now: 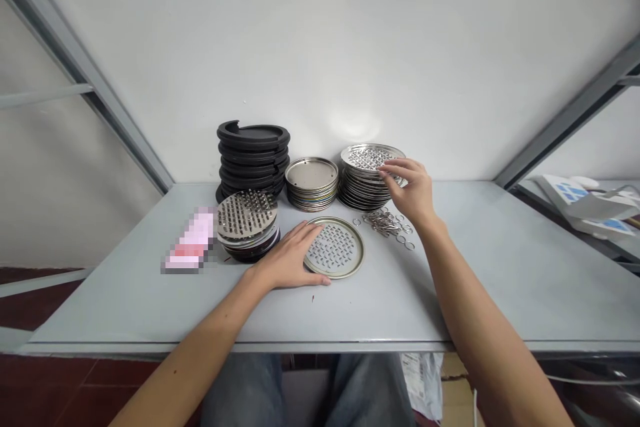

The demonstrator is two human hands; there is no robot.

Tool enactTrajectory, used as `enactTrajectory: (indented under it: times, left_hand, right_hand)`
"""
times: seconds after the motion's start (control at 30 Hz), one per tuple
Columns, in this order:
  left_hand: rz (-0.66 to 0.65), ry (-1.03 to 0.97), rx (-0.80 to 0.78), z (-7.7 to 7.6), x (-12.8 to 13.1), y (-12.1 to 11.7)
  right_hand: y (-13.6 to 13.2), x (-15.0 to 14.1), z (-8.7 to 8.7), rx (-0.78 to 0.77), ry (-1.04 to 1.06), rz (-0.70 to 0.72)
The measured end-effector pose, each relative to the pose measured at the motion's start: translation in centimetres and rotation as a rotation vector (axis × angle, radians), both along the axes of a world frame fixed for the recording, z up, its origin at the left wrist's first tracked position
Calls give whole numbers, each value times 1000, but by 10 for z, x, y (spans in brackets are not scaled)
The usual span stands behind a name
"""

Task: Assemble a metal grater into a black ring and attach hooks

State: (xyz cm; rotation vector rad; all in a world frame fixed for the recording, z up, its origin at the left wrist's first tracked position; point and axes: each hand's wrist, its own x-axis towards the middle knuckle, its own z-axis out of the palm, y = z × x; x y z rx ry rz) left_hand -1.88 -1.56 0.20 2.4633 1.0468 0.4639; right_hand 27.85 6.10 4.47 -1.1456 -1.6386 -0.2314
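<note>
Left hand point(290, 257) lies flat, fingers loose, steadying the perforated metal disc point(335, 247) on the desk point(500, 267). Right hand point(411, 190), fingers open, touches the top of the right disc stack point(367, 177), gripping nothing. Best to pinch one disc by its rim and lift straight. Pink item point(193, 243) is blurred; loose rings point(387, 221) are too small to count.

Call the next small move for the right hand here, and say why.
Probably close the right hand on the top perforated round steel disc of the right-hand stack and lift it. Its fingertips already rest on that disc's rim, while the left hand lies flat against a single slotted metal disc on the grey table, steadying it. The loose metal rings lie untouched beside the wrist.
</note>
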Motion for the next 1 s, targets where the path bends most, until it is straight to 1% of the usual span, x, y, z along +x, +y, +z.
enactTrajectory:
  times: [0.1,0.3,0.5,0.7,1.0]
  left_hand:
    - [4,25,-3,1,1,0]
    - [4,40,-11,0,0,0]
    - [5,59,-12,0,-1,0]
    - [1,69,-21,0,0,0]
    - [0,93,-9,1,0,-1]
  right_hand:
    - [-1,-2,0,9,20,9]
    - [-3,-3,2,-22,15,32]
    - [-3,-4,3,26,6,23]
    - [-3,-3,5,34,-7,5]
    - [-1,1,2,16,93,53]
